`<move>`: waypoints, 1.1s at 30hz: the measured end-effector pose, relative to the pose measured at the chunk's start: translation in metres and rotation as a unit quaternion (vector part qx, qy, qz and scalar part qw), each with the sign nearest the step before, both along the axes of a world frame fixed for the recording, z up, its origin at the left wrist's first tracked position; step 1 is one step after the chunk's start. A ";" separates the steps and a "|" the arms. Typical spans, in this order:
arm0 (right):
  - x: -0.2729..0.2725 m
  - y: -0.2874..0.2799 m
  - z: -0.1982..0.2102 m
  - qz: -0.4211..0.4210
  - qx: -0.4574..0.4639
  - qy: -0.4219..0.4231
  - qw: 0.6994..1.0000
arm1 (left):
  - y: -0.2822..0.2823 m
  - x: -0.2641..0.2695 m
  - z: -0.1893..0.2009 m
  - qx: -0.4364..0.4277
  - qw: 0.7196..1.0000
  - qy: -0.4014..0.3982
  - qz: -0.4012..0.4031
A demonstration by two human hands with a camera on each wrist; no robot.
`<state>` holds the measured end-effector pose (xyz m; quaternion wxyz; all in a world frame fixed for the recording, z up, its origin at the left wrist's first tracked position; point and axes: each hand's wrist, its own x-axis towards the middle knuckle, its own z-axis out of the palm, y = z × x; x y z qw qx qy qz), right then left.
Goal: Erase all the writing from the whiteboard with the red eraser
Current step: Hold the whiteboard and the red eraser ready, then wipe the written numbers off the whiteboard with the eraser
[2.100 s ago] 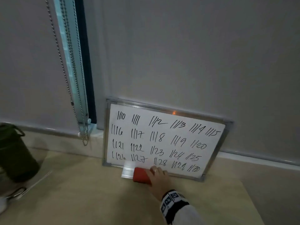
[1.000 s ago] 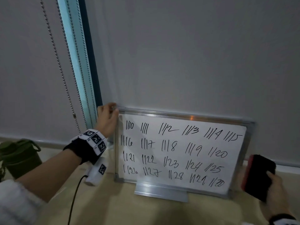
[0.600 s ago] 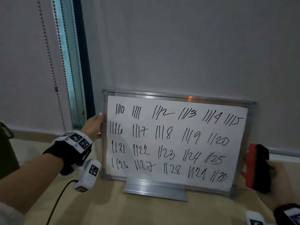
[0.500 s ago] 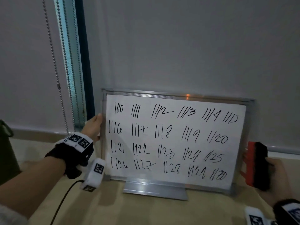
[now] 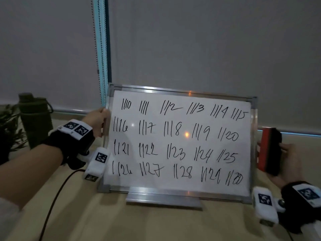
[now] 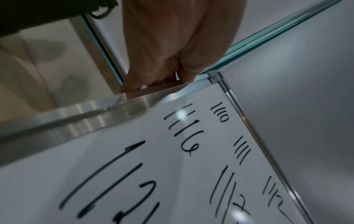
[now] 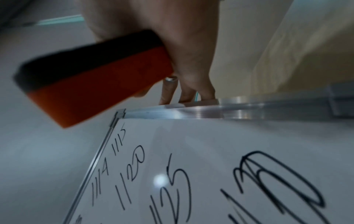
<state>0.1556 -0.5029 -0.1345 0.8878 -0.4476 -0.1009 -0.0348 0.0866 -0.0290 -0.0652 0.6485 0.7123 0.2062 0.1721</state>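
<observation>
- At the centre of the head view, a whiteboard (image 5: 180,141) with a silver frame stands on a beige desk (image 5: 156,223), leaning back against a grey roller blind (image 5: 208,46).
- Black handwriting covers the board in four rows, from "1110" at upper left to "1130" at lower right; none of it is wiped.
- On the left side of the frame, the left hand (image 5: 97,121) grips the board's left edge near the top, fingers curled round the metal frame; the left wrist view shows the same grasp (image 6: 168,50).
- At the right edge, the right hand (image 5: 290,162) holds the red eraser (image 5: 268,151) upright just beside the board's right edge, its black felt facing the palm side.
- From the right wrist view, the eraser (image 7: 91,78) is clamped by that hand (image 7: 172,37) while its lower fingers (image 7: 191,94) touch the frame.
- Both wrists wear black bands with white marker blocks.
- A short metal tray (image 5: 163,200) juts out under the board's bottom edge.
- At far left stand a dark green bottle (image 5: 35,119) and a leafy plant (image 5: 8,126).
- Bead chains (image 5: 99,49) hang at the upper left beside a strip of window.
</observation>
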 end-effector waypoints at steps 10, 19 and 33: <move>-0.062 0.010 0.006 -0.035 0.076 -0.017 0.996 | -0.029 -0.042 0.069 0.127 0.981 -0.138 0.041; -0.080 0.028 0.022 -0.318 0.038 -0.018 0.947 | -0.088 -0.048 0.107 0.578 0.813 0.071 0.019; -0.124 0.125 0.028 -0.276 -0.528 -0.414 0.688 | -0.142 -0.017 0.097 0.606 0.794 -0.037 -0.026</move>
